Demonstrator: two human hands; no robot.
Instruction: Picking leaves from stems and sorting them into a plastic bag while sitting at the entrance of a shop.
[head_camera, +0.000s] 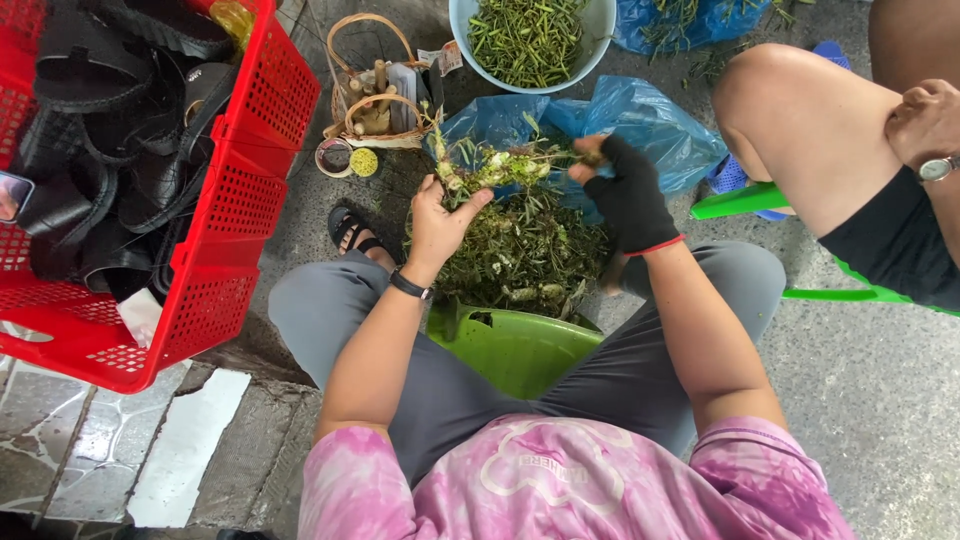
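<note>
A seated person strips a leafy green stalk, held crosswise above a heap of plant trimmings that lies on the ground between the knees. The stalk's long axis runs left to right, almost level, with its flowering, bushier end toward the left and its thinner stem end toward the right. The bare left hand, a dark band at the wrist, sits just below and to the left of the stalk, its fingers curled up around the leafy end in a loose clasp. The right hand, in a black fingerless glove with a red cuff, pinches the stem end, thumb and fingertips closed on it at the far right. Both hands thus grasp the same stalk at opposite ends; neither is plainly nearer, though the left hand lies closer to the bulk of the foliage.

Beyond the stalk, a pale blue bowl holds picked green stems, with blue plastic bags spread beneath and beside it. A red plastic crate of black sandals stands at the left, a small wicker basket just beyond it. A green plastic stool shows under the sitter. Another person's bare knee and wristwatch enter at right.
</note>
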